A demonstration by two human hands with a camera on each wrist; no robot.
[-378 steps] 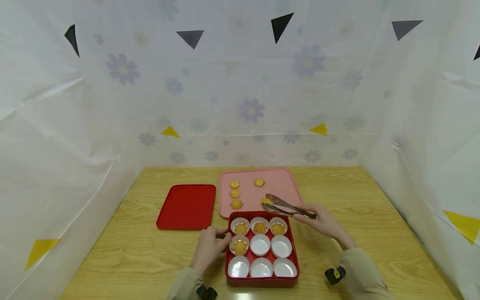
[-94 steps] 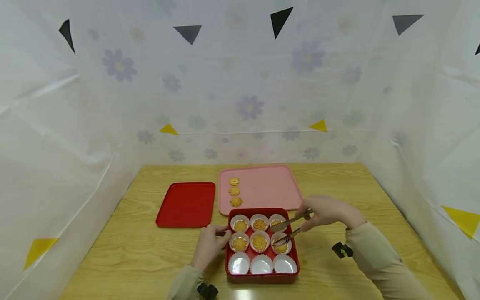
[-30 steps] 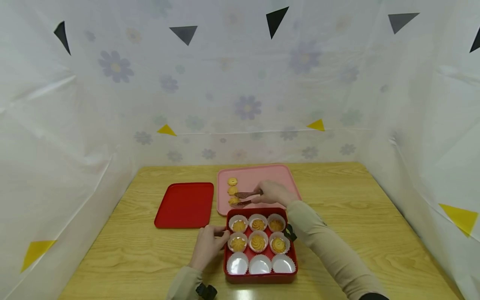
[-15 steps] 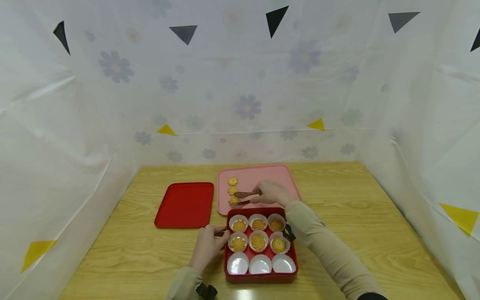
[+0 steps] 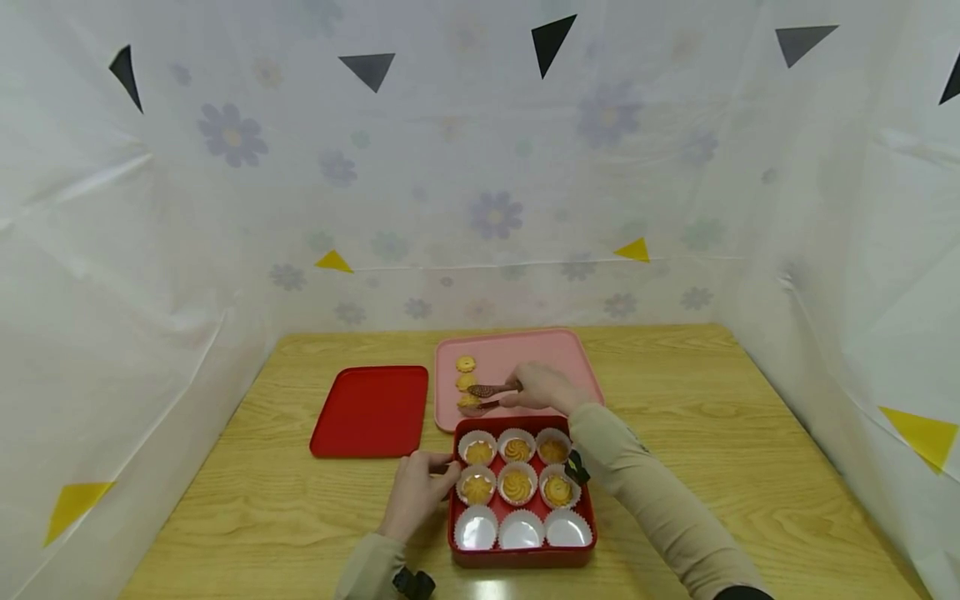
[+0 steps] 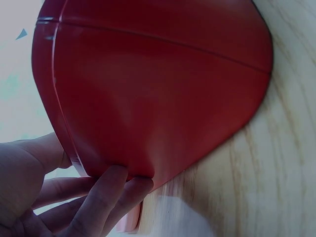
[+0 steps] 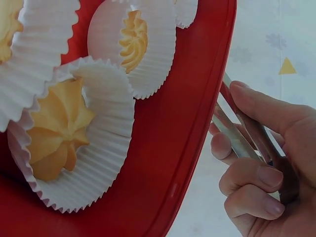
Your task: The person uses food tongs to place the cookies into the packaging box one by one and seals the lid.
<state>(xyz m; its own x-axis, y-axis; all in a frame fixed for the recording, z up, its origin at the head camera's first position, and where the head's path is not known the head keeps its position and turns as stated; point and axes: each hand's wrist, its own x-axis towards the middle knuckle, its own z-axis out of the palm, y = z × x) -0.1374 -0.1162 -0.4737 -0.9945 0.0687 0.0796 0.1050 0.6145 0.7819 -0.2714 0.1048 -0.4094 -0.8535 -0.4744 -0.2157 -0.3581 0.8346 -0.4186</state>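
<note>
Compared with three seconds ago, our right hand (image 5: 542, 386) and its metal tongs (image 5: 492, 389) have swung from the right side of the box to the pink tray; against half a second ago, we see almost no change.

The nearest piped cookie (image 5: 468, 401) lies at the tray's near left, between the spread jaws of the tongs; we cannot tell whether they touch it. The middle cookie (image 5: 466, 382) sits just behind, close to the far jaw, with the ring-shaped cookie (image 5: 466, 363) beyond. The pink tray (image 5: 525, 346) offers its open room to the right.

We judge the step to be picking up that nearest cookie: the next move calls for squeezing gently without nudging its neighbour, then lifting straight up.

Our right fingers and thumb are clamped on the tongs' handles. Our left hand (image 5: 417, 487) grips the left wall of the red box (image 5: 525, 557), fingers outside, thumb at the rim.

The tray's near rim and the box's back wall lie close, so both need clearing. Six fluted cups hold cookies; the three paper cups (image 5: 521, 530) in the near row hold none. Freer room lies right of the box, over the wooden table (image 5: 697, 417).
</note>
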